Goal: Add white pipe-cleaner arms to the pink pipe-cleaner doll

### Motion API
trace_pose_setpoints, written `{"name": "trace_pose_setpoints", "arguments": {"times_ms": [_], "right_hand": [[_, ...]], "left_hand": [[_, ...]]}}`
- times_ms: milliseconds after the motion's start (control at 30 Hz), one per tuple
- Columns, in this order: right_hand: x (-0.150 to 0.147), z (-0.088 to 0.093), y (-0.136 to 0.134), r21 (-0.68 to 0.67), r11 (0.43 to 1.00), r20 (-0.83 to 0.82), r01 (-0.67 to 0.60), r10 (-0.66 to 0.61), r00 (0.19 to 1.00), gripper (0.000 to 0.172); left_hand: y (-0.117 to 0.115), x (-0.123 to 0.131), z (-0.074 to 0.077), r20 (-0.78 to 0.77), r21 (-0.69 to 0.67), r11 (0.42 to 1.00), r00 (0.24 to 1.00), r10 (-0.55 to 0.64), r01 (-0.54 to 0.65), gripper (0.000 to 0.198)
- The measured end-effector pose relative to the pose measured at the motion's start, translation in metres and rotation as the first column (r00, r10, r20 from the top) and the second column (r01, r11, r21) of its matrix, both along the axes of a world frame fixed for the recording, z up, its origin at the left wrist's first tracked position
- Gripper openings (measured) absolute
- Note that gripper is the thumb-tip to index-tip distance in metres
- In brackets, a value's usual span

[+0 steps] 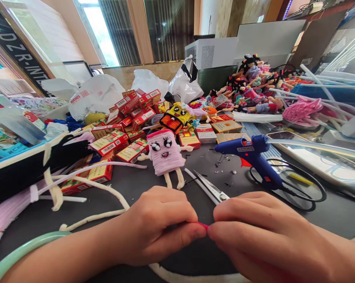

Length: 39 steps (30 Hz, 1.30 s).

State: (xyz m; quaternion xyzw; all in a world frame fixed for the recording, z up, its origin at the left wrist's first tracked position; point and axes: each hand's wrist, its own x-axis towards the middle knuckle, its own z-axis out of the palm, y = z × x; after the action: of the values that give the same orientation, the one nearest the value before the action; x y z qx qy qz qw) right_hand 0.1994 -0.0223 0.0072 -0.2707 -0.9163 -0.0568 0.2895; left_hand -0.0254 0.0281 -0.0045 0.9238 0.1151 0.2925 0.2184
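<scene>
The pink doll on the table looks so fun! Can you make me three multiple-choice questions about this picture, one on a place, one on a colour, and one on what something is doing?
1. Where is the glue gun?
A. On the table, right of the doll
B. Inside a bag
C. On the windowsill

2. What colour is the doll's body?
A. Green
B. Pink
C. Blue

3. What are the left hand and right hand doing?
A. Pinching a small red piece between them
B. Lying flat, far apart
C. Holding the glue gun

Answers:
1. A: it lies on the dark table beside the doll.
2. B: its body is fuzzy pink.
3. A: their fingertips meet on the small red piece.
</scene>
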Motion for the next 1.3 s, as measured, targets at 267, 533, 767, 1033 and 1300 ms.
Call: {"name": "trace_pose_setpoints", "arguments": {"times_ms": [267,533,767,1033,1300], "right_hand": [[0.001,-0.008,0.004,0.03,0.999,-0.019,-0.036,0.037,0.999,0.034],[-0.002,-0.002,0.001,0.006,1.0,0.013,-0.015,0.015,1.0,0.036],[-0.001,-0.014,0.002,0.051,0.999,-0.054,-0.014,0.017,0.998,0.031],[-0.001,-0.017,0.004,0.063,0.998,-0.052,-0.02,0.023,0.998,0.033],[-0.002,-0.01,0.003,0.062,0.998,-0.027,0.0,0.002,1.0,0.039]], "left_hand": [[-0.001,-0.001,0.002,-0.028,-0.01,1.0,1.0,0.005,-0.005,0.025],[0.0,0.0,0.003,-0.08,-0.005,1.0,0.997,0.004,-0.005,0.024],[-0.002,0.003,0.006,-0.043,-0.147,0.988,0.998,0.037,-0.042,0.021],[-0.004,0.004,0.009,-0.037,-0.281,0.958,0.998,0.056,-0.064,0.019],[-0.005,0.003,0.008,-0.031,-0.322,0.944,0.997,0.07,-0.076,0.015]]}}
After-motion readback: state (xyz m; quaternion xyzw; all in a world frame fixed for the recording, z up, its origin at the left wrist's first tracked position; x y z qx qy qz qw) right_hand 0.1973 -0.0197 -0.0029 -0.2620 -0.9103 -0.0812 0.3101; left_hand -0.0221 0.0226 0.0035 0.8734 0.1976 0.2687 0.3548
